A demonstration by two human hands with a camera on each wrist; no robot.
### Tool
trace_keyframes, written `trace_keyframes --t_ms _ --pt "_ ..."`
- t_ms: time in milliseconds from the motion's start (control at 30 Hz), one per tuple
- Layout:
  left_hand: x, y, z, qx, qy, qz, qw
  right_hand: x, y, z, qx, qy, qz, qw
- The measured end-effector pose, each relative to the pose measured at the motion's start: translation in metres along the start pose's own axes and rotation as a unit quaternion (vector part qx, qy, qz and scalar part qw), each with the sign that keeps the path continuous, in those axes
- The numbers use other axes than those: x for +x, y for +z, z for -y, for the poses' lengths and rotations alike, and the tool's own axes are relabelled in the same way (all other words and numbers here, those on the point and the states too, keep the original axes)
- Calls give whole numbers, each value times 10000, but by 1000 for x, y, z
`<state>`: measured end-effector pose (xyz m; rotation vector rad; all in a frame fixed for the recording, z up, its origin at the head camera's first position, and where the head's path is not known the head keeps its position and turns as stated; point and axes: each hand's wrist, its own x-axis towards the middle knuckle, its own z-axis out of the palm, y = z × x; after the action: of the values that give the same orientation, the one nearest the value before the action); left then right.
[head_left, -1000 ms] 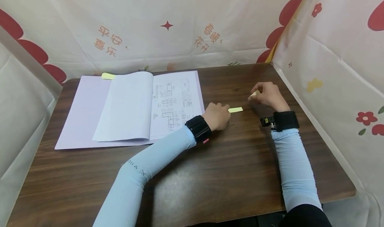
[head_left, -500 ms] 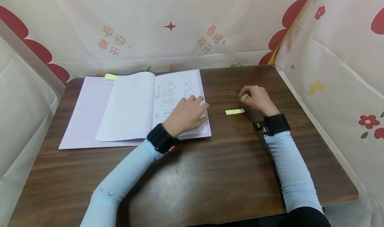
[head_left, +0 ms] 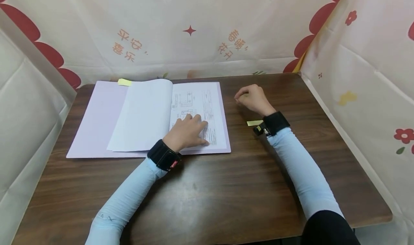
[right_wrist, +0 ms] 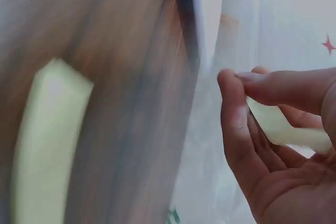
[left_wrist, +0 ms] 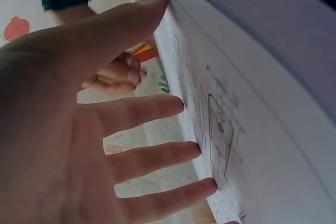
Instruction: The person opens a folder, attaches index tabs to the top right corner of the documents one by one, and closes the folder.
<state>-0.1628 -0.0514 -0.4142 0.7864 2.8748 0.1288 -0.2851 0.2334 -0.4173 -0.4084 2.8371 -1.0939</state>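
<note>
A lilac folder (head_left: 93,130) lies spread on the table, its right-hand page (head_left: 215,108) printed with technical drawings. My left hand (head_left: 185,132) rests on that page with fingers spread; the left wrist view shows the fingertips (left_wrist: 176,103) against the paper. Just right of the folder, my right hand (head_left: 254,98) pinches a pale yellow sticky note (right_wrist: 270,119) between thumb and index finger. Hidden in the head view, this note shows in the right wrist view. Below the right hand, a yellow paper strip (head_left: 254,123) lies on the table, partly covered by the wrist camera.
A blank turned page (head_left: 145,115) curves up over the folder's left half. One yellow tab (head_left: 124,82) sticks out at its top edge. The wooden table (head_left: 207,202) meets a printed curtain (head_left: 155,7) at the back and another curtain (head_left: 365,76) on the right.
My left hand has drawn back left from beside the yellow strip onto the printed page. My right hand has moved left toward the folder, with the sticky note still between its fingers.
</note>
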Motion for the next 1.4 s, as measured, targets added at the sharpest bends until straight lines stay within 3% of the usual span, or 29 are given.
trace_keyframes --t_ms 233,400,633,800,1100,1400 --pt "2 13 4 -39 -27 168 9998 56 24 4 1185 484 365 9911" --pt "4 16 3 -57 -18 203 9998 83 40 12 1232 802 212 9889" --pt "8 18 -1 21 -24 230 9997 99 49 26 1336 1417 -163 9807" --pt "10 17 -2 -41 -4 278 9996 110 50 27 1249 1831 -157 9750" --pt "11 12 -1 -120 49 263 9996 121 53 25 1652 2072 -54 9642" --pt "9 13 4 -89 -114 369 9992 128 67 30 747 1649 -180 9833"
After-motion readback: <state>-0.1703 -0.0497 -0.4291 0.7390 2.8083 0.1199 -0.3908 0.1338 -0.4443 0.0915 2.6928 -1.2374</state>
